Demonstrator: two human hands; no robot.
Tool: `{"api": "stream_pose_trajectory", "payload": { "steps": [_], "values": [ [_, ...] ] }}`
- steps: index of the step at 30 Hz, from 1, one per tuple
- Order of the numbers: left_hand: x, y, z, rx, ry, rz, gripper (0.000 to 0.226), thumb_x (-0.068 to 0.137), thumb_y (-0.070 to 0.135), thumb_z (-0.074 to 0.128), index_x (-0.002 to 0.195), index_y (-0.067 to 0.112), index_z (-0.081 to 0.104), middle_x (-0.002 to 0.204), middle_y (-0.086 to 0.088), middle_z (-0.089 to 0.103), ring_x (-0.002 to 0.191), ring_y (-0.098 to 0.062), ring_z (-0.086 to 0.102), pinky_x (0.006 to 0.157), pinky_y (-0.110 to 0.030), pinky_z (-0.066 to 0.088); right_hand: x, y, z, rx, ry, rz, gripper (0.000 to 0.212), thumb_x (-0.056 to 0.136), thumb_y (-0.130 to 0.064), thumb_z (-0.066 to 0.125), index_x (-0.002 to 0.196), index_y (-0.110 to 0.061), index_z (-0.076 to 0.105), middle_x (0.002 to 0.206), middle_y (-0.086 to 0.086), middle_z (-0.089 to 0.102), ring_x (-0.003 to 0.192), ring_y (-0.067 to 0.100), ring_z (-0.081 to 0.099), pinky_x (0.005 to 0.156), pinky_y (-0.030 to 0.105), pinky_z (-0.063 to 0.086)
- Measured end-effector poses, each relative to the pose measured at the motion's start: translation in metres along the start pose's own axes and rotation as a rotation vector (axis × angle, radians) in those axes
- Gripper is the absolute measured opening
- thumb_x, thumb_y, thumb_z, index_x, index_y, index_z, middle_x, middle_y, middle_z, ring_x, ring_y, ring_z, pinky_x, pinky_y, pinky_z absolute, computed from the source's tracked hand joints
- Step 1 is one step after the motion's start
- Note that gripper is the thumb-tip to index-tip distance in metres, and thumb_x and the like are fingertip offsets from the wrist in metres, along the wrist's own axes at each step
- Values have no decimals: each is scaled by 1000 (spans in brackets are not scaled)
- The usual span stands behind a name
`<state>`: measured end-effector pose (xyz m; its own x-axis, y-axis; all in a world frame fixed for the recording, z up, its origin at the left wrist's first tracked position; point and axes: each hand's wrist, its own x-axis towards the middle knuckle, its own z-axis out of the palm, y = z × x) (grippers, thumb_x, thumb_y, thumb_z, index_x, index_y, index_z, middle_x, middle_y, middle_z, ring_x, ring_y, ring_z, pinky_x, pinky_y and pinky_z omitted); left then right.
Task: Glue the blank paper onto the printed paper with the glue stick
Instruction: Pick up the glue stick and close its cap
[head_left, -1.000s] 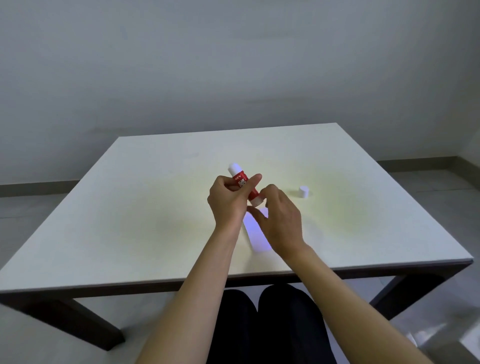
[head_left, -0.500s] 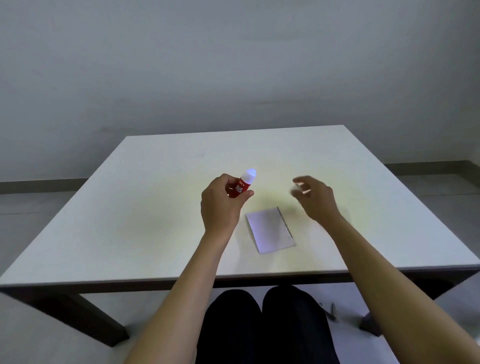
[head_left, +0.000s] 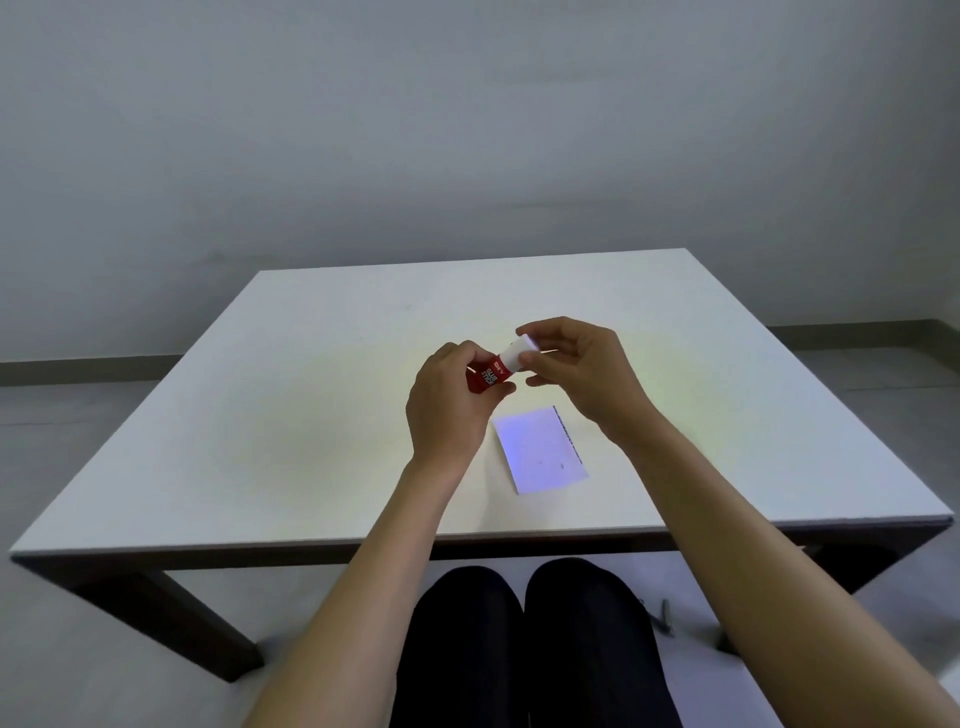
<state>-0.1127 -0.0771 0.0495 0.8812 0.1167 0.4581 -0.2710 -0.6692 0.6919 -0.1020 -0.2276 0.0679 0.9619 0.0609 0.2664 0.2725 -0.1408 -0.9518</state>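
R hand now capping glue stick.

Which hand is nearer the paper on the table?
Left. The left hand, holding the glue stick, is just beside the paper's far left corner; the right hand is farther back.

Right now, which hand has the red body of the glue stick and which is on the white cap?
The left hand grips the glue stick by its red labelled body; the right hand pinches only the white cap at the far end.

Glue stick base hidden within left hand's fingers.
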Motion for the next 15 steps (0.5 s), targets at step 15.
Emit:
{"api": "stream_pose_trajectory", "payload": {
  "steps": [15],
  "values": [
    [8,-6,-8,142,-93,96,27,68,24,80,85,16,61,84,3,61,79,-19,57,57,-27,36,7,1,9,-811,1,-64,48,92,-49,47,70,-7,55,59,6,57,54,22,44,52,30,32]
  ]
}}
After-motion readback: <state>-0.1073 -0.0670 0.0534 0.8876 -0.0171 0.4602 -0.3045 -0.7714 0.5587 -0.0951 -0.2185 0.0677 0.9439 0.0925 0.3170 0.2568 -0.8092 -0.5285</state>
